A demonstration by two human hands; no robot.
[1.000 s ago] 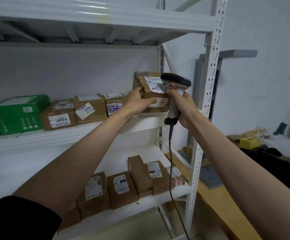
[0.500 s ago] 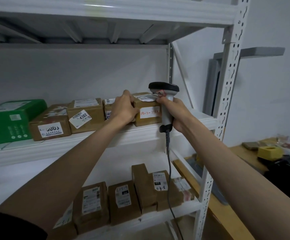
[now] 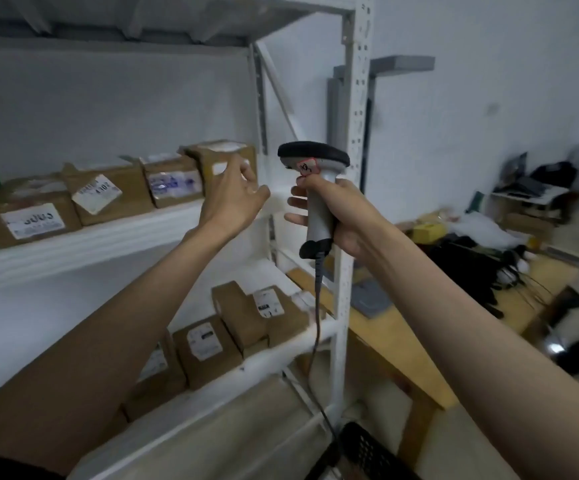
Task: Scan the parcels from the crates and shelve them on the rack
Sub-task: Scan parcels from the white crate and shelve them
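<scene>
While the right hand (image 3: pixel 341 216) grips the scanner (image 3: pixel 315 188) upright by its handle, the left hand (image 3: pixel 236 199) hovers, fingers relaxed, before the end parcel (image 3: pixel 212 157). One shelf label (image 3: pixel 96 194) reads "4302"; remaining labels are blurred.

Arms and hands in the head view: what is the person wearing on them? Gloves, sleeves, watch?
Both forearms are bare from wrist to well past the elbow. The left hand and right hand wear no gloves, and no rings, watch or wristband show. Only the left arm shows clothing: the edge of a dark sleeve at the bottom left corner. No sleeve shows on the right arm.
</scene>
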